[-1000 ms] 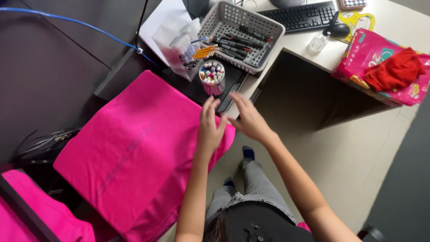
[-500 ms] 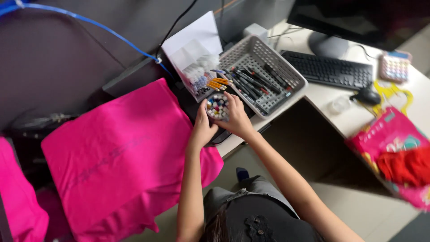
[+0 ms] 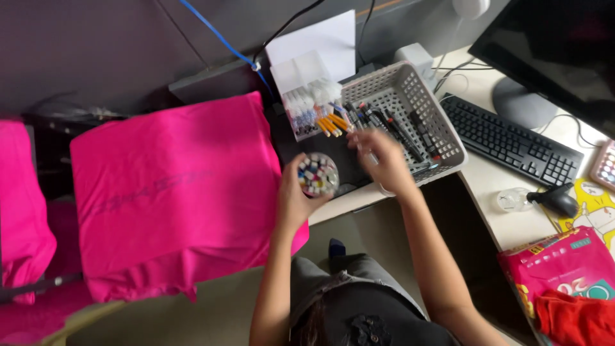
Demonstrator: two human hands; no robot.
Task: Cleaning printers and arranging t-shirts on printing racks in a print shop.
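Observation:
A round clear tub of small coloured markers (image 3: pixel 318 174) stands on the desk edge, and my left hand (image 3: pixel 296 200) grips its near side. My right hand (image 3: pixel 383 160) hovers just right of it, fingers closed around a thin pale marker, over the near-left corner of a grey mesh basket (image 3: pixel 442 128) full of pens. A bright pink cloth (image 3: pixel 170 192) lies spread flat to the left of my left hand.
A clear box of markers and orange pens (image 3: pixel 311 106) sits behind the tub, with white paper (image 3: pixel 320 38) beyond. A black keyboard (image 3: pixel 509 141), mouse (image 3: pixel 557 198), monitor (image 3: pixel 557 51) and pink package (image 3: pixel 564 269) lie to the right. More pink fabric (image 3: pixel 22 205) hangs far left.
Both hands left the pink cloth and reached the marker tub. My right hand has since lifted away to the right with a marker, while the left stays on the tub.

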